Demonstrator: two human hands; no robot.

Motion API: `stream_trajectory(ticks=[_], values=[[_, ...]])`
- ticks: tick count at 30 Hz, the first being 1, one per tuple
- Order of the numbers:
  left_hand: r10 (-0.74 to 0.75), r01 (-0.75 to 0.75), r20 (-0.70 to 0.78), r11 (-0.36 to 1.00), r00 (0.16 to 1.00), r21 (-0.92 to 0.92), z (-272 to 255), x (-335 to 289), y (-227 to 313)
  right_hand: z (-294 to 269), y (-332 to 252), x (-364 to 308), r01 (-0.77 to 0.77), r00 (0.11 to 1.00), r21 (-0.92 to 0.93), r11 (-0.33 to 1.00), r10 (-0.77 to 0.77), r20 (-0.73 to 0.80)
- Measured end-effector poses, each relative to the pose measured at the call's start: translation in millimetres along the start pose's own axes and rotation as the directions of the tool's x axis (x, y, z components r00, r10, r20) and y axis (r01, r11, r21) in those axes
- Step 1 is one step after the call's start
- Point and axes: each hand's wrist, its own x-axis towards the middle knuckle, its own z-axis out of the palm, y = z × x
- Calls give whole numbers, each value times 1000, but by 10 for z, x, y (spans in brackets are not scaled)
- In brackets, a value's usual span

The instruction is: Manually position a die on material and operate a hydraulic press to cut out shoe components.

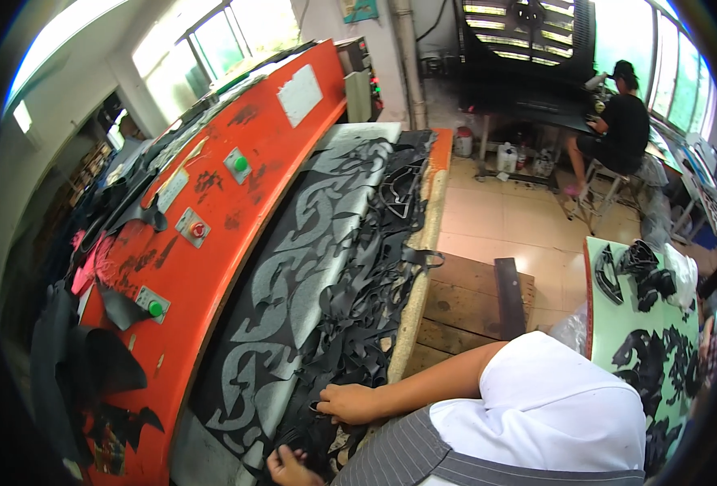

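Note:
My right hand (347, 403) reaches in over a heap of black sheet scraps (350, 324), its fingers curled round a bit of black material at the heap's near end. Close by at the lower edge, my left hand (289, 467) has its fingers bent beside the same black strips; what is between them, if anything, is hidden. Left of the heap lies a black sheet (293, 206) with curved shapes cut out, the grey board showing through. A metal-edged cutting die (400, 193) rests on the scraps at the far end.
An orange machine beam (237, 121) with green and red buttons runs along the left. A wooden crate (459, 300) stands right of the bed. Black cut pieces lie on a pale green table (605, 316) at the right. Another person (624, 121) sits at a far bench.

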Motion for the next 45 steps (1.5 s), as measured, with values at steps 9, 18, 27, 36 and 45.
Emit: stream_trajectory(ticks=[9,18,27,36,45], values=[[159,-371,602,895,783,246,604,237,280,-209,172,-295,81,949,415,906,58,-311],[117,-467,909,880,401,93,2181,-166,469,-941,1051,-2176,-140,515,570,809,552,-656],[152,-610,988,783,-2,-121,3367,-981,607,-638,849,-6494,334,-927,343,878,372,-52],[42,-475,915,864,402,169,2777,-1623,279,-901,1834,-6454,319,-717,856,407,694,-63],[274,-452,673,886,687,101,2459,-1773,-118,-2380,2635,-4455,-115,147,675,729,684,-714]])
